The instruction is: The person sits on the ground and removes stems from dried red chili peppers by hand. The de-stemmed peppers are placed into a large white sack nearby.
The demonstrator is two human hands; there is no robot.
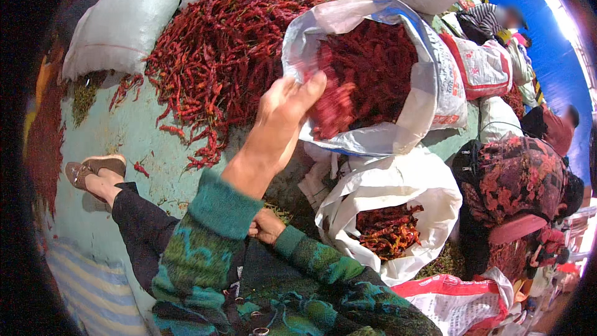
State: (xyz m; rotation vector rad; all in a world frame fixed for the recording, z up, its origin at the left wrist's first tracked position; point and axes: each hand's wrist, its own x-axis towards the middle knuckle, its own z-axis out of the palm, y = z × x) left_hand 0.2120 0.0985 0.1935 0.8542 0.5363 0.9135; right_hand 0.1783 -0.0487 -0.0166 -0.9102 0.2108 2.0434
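Note:
My left hand (291, 107) reaches over the near left rim of a white woven sack (422, 116) of dried red chillies (382, 70). Its thumb sticks out; the other fingers are mostly hidden. Motion-blurred red chillies (332, 109) lie just beyond it, and whether it grips any cannot be told. My right hand (268, 226) is low in front of my lap, fingers curled, partly covered by my left wrist and sleeve; what it holds does not show. To its right a second white sack (396, 177) stands with its mouth spread, with red and orange chillies (389, 233) inside.
A large heap of red chillies (224, 42) covers the green floor (163, 186) beyond my left arm. Full white sacks (126, 23) border it. A red and white sack (457, 298) lies at lower right. People bend and sit at right, the nearest in a patterned jacket (522, 177).

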